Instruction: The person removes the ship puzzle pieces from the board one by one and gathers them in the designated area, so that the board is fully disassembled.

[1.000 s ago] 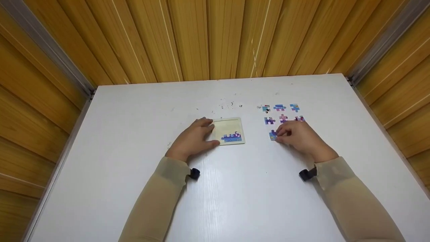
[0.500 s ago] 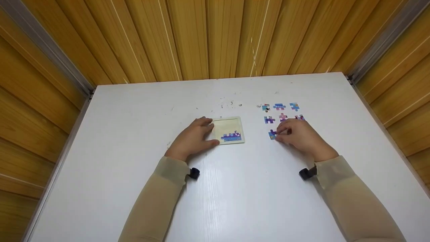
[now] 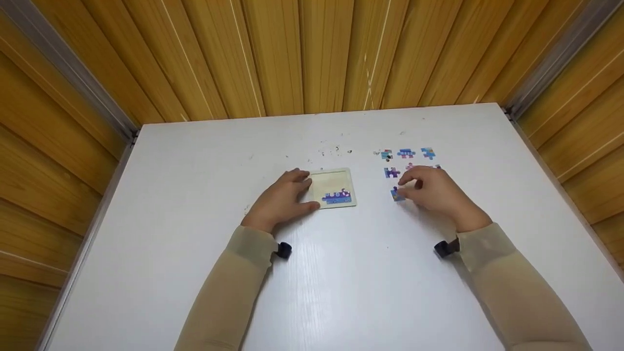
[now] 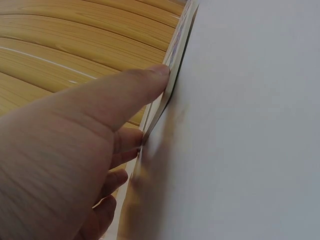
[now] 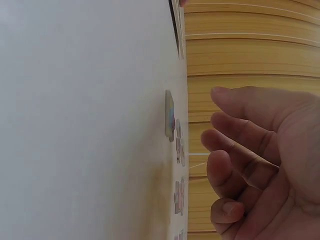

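Observation:
My left hand [image 3: 282,204] holds the left side of a square, cream puzzle tray [image 3: 331,180], thumb at the near corner and fingers along the far left. In the left wrist view, the thumb tip meets the tray's edge [image 4: 175,80]. Joined blue and purple pieces [image 3: 337,197] fill the tray's lower right. Over on the right, my right hand [image 3: 434,191] hovers with loosely bent fingers, holding nothing. Just below its fingertips a blue and purple jigsaw piece [image 3: 396,195] lies on the table; the right wrist view shows that piece [image 5: 170,115] apart from the hand.
More loose jigsaw pieces lie in rows beyond the right hand, among them a blue one [image 3: 406,153] and a purple one [image 3: 391,172]; the hand partly covers others. Dark specks mark the white table [image 3: 370,282] behind the tray. Wood-patterned walls [image 3: 321,58] stand around it.
My right hand has lifted off the nearest jigsaw piece, and its thumb and fingers have parted. That piece has stayed in about the same place. The left hand and the tray have not moved.

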`<state>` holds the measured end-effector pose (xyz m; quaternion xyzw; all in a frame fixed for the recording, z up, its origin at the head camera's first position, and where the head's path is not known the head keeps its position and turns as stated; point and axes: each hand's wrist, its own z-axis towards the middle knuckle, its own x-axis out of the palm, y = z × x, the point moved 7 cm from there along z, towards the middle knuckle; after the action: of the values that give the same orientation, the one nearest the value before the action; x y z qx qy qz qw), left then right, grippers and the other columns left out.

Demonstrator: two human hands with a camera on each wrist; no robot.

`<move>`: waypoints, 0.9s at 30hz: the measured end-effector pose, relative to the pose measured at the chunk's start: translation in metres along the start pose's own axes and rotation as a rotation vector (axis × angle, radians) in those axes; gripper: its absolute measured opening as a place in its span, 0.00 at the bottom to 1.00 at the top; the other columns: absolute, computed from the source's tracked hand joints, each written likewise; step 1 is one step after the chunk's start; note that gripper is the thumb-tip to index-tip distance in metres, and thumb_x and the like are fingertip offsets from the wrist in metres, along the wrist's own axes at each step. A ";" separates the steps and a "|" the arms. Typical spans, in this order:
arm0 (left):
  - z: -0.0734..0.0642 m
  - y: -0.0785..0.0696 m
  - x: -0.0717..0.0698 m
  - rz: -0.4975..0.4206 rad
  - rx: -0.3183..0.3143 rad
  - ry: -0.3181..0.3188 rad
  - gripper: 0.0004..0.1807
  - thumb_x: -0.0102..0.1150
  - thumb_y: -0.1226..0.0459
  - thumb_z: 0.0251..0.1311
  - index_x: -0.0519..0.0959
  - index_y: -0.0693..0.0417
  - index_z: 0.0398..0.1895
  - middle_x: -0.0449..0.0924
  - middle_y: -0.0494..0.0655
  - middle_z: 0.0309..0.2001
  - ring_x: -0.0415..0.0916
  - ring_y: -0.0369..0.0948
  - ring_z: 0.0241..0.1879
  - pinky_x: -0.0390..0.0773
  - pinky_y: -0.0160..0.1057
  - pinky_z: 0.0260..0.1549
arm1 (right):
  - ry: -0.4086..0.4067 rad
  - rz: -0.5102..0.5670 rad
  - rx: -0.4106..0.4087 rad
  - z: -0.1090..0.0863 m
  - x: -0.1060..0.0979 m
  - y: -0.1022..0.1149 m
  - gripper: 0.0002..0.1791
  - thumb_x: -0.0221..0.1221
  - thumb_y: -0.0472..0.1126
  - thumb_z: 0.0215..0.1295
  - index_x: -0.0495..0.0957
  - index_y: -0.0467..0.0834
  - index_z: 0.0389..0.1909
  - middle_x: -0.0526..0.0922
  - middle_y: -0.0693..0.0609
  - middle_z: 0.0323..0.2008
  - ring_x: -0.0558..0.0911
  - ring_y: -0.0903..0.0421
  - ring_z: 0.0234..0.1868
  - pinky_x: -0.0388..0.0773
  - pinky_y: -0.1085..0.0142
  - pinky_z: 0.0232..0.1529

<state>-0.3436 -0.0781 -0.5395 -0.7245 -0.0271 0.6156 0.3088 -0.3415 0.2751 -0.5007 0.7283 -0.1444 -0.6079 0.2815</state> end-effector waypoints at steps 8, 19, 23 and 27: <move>0.000 0.000 0.003 -0.006 -0.011 0.005 0.44 0.72 0.40 0.73 0.73 0.49 0.85 0.66 0.43 0.89 0.54 0.48 0.93 0.62 0.51 0.90 | -0.051 0.029 -0.097 0.004 -0.010 0.036 0.13 0.72 0.44 0.77 0.91 0.44 0.56 0.90 0.45 0.57 0.79 0.48 0.49 0.76 0.64 0.45; 0.001 0.001 0.002 -0.005 -0.011 0.008 0.45 0.73 0.40 0.73 0.72 0.50 0.86 0.65 0.43 0.89 0.54 0.48 0.93 0.61 0.51 0.91 | -0.112 0.161 -0.189 0.008 -0.012 0.094 0.10 0.72 0.42 0.77 0.91 0.45 0.54 0.90 0.48 0.59 0.79 0.50 0.46 0.76 0.68 0.47; 0.000 0.000 0.001 0.002 -0.008 0.004 0.46 0.73 0.40 0.72 0.73 0.50 0.86 0.66 0.43 0.89 0.54 0.48 0.93 0.62 0.50 0.90 | -0.127 0.180 -0.200 0.010 -0.009 0.108 0.10 0.73 0.42 0.76 0.92 0.47 0.54 0.90 0.49 0.58 0.79 0.50 0.45 0.76 0.68 0.44; 0.001 0.000 0.000 0.002 -0.005 0.002 0.45 0.74 0.40 0.72 0.73 0.50 0.86 0.66 0.44 0.89 0.54 0.48 0.93 0.62 0.51 0.90 | -0.137 0.195 -0.208 0.012 -0.005 0.117 0.11 0.73 0.41 0.76 0.91 0.47 0.56 0.90 0.51 0.59 0.79 0.51 0.44 0.76 0.67 0.42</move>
<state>-0.3442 -0.0780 -0.5400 -0.7261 -0.0276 0.6149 0.3065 -0.3384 0.1818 -0.4290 0.6345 -0.1696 -0.6377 0.4025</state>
